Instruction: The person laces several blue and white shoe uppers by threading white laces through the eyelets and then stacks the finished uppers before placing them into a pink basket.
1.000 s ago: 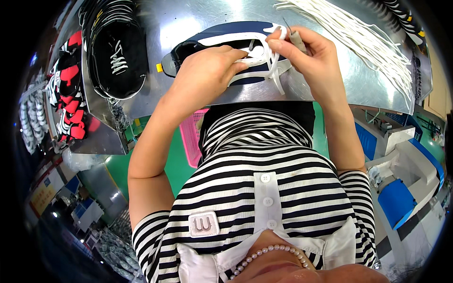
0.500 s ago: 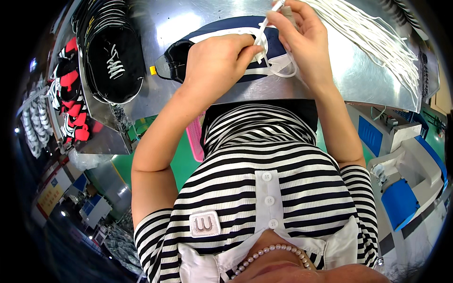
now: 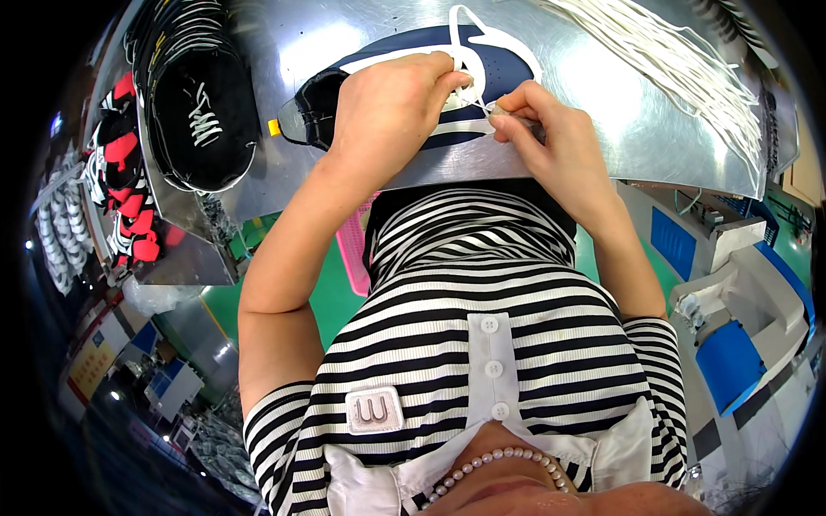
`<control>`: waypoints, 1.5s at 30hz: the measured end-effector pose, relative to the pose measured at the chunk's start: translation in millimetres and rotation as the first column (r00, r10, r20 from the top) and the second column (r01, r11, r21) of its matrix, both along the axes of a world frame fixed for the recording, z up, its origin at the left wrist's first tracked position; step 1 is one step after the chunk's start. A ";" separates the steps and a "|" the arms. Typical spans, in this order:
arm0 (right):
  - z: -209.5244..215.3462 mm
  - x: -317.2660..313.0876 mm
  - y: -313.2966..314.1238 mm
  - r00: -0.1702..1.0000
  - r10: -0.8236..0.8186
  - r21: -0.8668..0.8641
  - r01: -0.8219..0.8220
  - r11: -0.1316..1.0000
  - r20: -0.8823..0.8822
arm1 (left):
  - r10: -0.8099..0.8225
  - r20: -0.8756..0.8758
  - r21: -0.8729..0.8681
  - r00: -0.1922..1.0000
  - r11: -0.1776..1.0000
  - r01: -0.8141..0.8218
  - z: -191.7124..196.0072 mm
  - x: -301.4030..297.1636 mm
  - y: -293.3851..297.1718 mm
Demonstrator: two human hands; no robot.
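Note:
A navy-and-white shoe upper [image 3: 503, 64] lies on the metal table, its black-lined opening to the left with a yellow tab [image 3: 274, 127]. Over its eyelet area my left hand [image 3: 391, 107] is closed, thumb and forefinger pinching a white shoelace [image 3: 455, 34] that loops up past the far side. Close by on the right, my right hand [image 3: 559, 133] is closed round a small greyish-handled tool [image 3: 535, 129]. The thin tip of this tool points at the eyelets; whether it has caught the lace I cannot tell. My left fingers hide part of the eyelets.
Many white shoelaces [image 3: 662, 69] lie in a bundle at the table's far right. A nested stack of black shoe uppers [image 3: 202, 120] stands at the left. Beyond it hang red, black and white pieces [image 3: 129, 185]. A grey-and-blue machine [image 3: 731, 344] stands at lower right.
My right hand has come down and nearer from the far side of the shoe, releasing the lace end it was drawing up. The lace now loops at the far side. My left hand stays nearly in place.

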State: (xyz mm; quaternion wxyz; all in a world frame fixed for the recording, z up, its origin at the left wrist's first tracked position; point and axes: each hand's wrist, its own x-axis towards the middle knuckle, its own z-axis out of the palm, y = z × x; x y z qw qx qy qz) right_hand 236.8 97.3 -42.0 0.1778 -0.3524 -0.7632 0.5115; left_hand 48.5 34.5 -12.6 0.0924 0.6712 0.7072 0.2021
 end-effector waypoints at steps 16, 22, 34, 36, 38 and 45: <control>-11.5 -50.0 -4.1 0.993 -0.077 0.382 0.039 0.923 0.085 | -0.042 0.110 -0.058 0.993 0.997 0.049 0.0 7.5 -16.6; 34.9 24.8 -13.3 0.988 -0.002 0.051 -0.006 0.999 0.156 | -0.206 -0.022 0.205 0.978 0.957 0.206 4.7 13.2 -39.5; -15.9 8.1 29.7 0.886 -0.373 -0.344 0.272 0.899 -0.276 | -0.137 0.332 0.121 0.933 0.987 0.102 4.5 -14.0 -27.6; -18.0 4.1 31.6 0.894 -0.370 -0.359 0.268 0.894 -0.254 | 0.072 0.534 -0.251 0.842 0.965 0.076 8.3 -31.3 -18.1; -2.1 3.3 29.7 0.938 -0.298 -0.402 0.208 0.892 -0.178 | 0.294 0.680 -0.493 0.672 0.861 0.122 11.2 -35.8 -11.8; -5.6 -1.8 29.5 0.984 -0.112 -0.176 0.088 0.980 -0.136 | 0.476 0.607 -0.747 0.636 0.615 0.252 6.0 -34.0 10.2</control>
